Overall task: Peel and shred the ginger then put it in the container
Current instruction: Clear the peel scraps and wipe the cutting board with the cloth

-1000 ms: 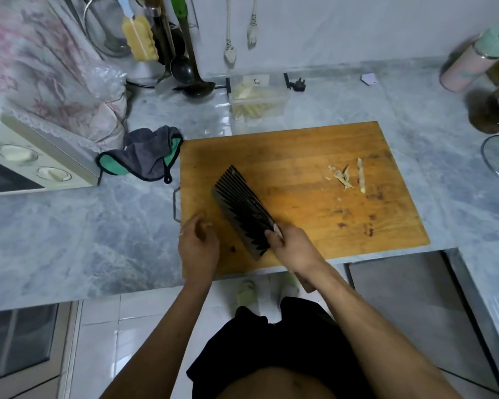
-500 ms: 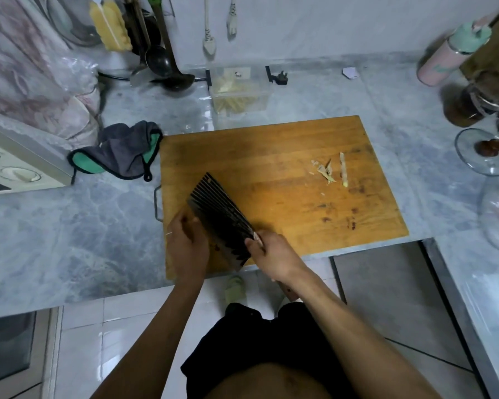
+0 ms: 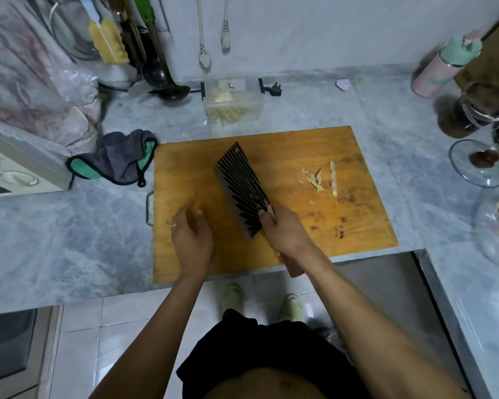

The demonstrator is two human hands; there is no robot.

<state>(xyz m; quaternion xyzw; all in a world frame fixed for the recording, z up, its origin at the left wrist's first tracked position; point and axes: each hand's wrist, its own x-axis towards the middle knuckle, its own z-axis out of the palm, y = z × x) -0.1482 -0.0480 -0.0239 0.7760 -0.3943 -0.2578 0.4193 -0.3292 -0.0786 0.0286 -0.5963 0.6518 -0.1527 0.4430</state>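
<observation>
On wooden chopping board (image 3: 271,168), right hand (image 3: 283,230) grips dark ribbed cleaver (image 3: 239,182), now lifted mid-board; left hand (image 3: 192,234) has let go, fingers loose, empty. Ginger's prob. done w/ shredding.

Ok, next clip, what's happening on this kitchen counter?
A person stands at a wooden cutting board on a grey marble counter. The right hand grips a dark ridged cleaver, blade lying over the board. The left hand rests beside it, fingers loose; whether it holds ginger can't be told. Pale ginger scraps lie on the board's right side. A clear plastic container of pale strips sits behind the board.
</observation>
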